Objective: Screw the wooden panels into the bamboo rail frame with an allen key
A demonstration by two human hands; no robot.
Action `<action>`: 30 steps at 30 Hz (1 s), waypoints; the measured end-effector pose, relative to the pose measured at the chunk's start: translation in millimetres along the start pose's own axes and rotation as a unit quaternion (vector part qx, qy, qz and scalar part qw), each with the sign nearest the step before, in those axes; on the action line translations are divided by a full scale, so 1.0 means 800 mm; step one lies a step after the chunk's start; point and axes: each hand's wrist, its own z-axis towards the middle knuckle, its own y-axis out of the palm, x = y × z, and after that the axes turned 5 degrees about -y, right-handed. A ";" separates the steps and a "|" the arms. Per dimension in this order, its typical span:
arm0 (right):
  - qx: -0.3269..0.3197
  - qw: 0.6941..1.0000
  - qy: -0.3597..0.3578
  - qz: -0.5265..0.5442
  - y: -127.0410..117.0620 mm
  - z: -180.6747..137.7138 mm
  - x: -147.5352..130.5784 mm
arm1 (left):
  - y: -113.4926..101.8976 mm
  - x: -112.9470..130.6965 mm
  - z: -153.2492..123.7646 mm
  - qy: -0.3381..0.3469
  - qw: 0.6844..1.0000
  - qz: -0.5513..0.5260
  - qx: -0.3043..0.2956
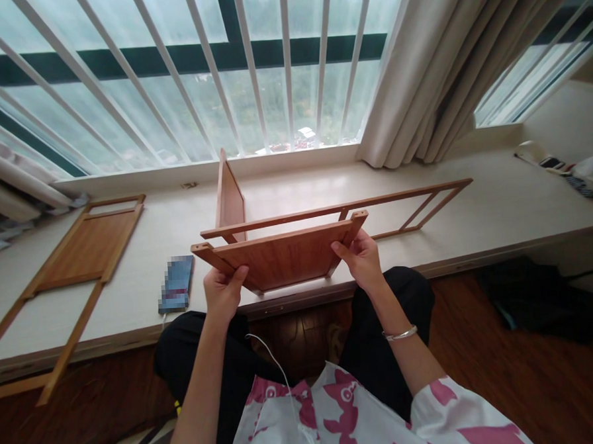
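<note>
A brown wooden panel [288, 254] with a rail along each side is held in front of me at the edge of the white window ledge. My left hand [224, 289] is closed around its left rail, the thumb on the panel's face. Gripping the right rail is my right hand [361, 258], its thumb also on the near face. Just behind the panel, a long wooden frame [414, 194] stretches off to the right. Another wooden board [229, 192] stands upright behind the frame's left end. The hidden undersides of the rails cannot be seen.
To the left lies a wooden frame with a panel [86, 249], its legs jutting past the ledge's [294, 176] front edge. A phone [176, 284] with a white cable rests near my left knee. Curtains [418, 70] and a barred window stand behind. Dark cloth [539, 295] lies on the floor at right.
</note>
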 end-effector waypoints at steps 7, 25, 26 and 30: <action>0.005 1.000 0.021 0.009 0.000 -0.002 0.004 | -0.002 -0.002 -0.003 0.009 1.000 -0.012 -0.023; -0.019 1.000 0.013 0.008 0.002 0.006 -0.001 | 0.003 -0.001 -0.007 -0.041 0.998 0.018 -0.043; -0.021 1.000 0.016 0.007 0.003 0.005 -0.001 | 0.003 -0.004 -0.008 -0.047 0.998 0.017 -0.048; -0.029 0.999 0.020 -0.001 -0.002 -0.004 0.007 | 0.000 -0.016 -0.013 -0.036 0.997 0.020 -0.059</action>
